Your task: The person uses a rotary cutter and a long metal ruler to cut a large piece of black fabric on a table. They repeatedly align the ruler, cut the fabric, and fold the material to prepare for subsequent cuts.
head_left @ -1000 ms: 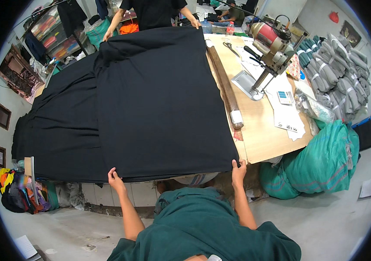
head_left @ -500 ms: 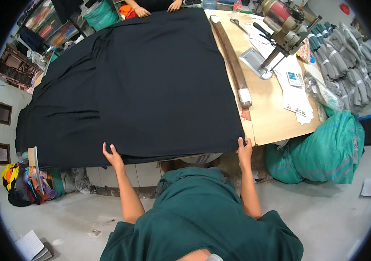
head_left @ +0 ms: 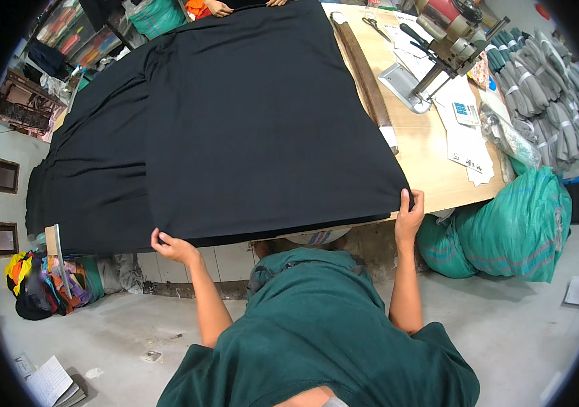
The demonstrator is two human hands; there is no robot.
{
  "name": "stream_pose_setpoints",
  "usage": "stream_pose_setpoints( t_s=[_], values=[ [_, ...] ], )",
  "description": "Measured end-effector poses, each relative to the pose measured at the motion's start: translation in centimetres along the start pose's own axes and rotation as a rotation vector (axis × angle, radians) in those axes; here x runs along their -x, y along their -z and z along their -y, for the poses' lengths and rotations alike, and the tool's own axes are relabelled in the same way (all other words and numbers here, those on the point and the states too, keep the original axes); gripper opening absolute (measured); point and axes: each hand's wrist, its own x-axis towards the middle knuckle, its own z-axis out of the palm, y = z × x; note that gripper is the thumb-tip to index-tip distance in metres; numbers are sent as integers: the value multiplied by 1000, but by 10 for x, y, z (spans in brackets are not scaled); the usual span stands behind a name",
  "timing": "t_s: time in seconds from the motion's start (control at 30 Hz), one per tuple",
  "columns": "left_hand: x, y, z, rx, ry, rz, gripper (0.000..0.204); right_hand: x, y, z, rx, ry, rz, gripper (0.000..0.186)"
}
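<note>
A wide sheet of black fabric (head_left: pixel 262 129) lies in layers over the table, its left part wrinkled and its middle smoother. At the near edge my left hand (head_left: pixel 175 248) is closed on the cloth with thumb and fingers. My right hand (head_left: pixel 409 213) pinches the near right corner, which stretches out past the layers beneath. A long brown bar (head_left: pixel 364 68) with a white-wrapped end lies along the fabric's right side, partly covered by it. Across the table, a co-worker's hands (head_left: pixel 220 8) rest at the far edge of the cloth.
On the bare wooden tabletop (head_left: pixel 415 152) stand a cutting machine (head_left: pixel 445 44), scissors (head_left: pixel 375 28), paper patterns (head_left: pixel 462 146) and a calculator (head_left: pixel 466 114). Bundled grey cloth (head_left: pixel 540 88) is piled at right. A green sack (head_left: pixel 506 224) sits on the floor by the table's right corner.
My right hand has moved right and away from me, drawing the fabric corner out over the bar's near end. My left hand has shifted slightly left. The co-worker's hands stay at the far edge.
</note>
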Motion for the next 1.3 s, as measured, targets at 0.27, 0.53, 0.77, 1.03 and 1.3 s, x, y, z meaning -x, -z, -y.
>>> stream_pose_setpoints(
  t_s=[0.27, 0.53, 0.77, 1.03, 1.3],
  values=[
    [31, -8, 87, -47, 284, 15, 28, 57, -20, -128, 83, -283, 116, 24],
    [21, 4, 114, 87, 439, 262, 30, 46, -21, -105, 164, -272, 63, 28],
    [22, 1, 117, -22, 412, 260, 31, 51, -23, -105, 133, -196, 2, 30],
    [16, -8, 115, 5, 553, 162, 33, 37, -16, -75, 264, -280, 181, 33],
    [23, -16, 89, -30, 618, 99, 35, 38, -15, -72, 289, -62, 61, 30]
  ],
)
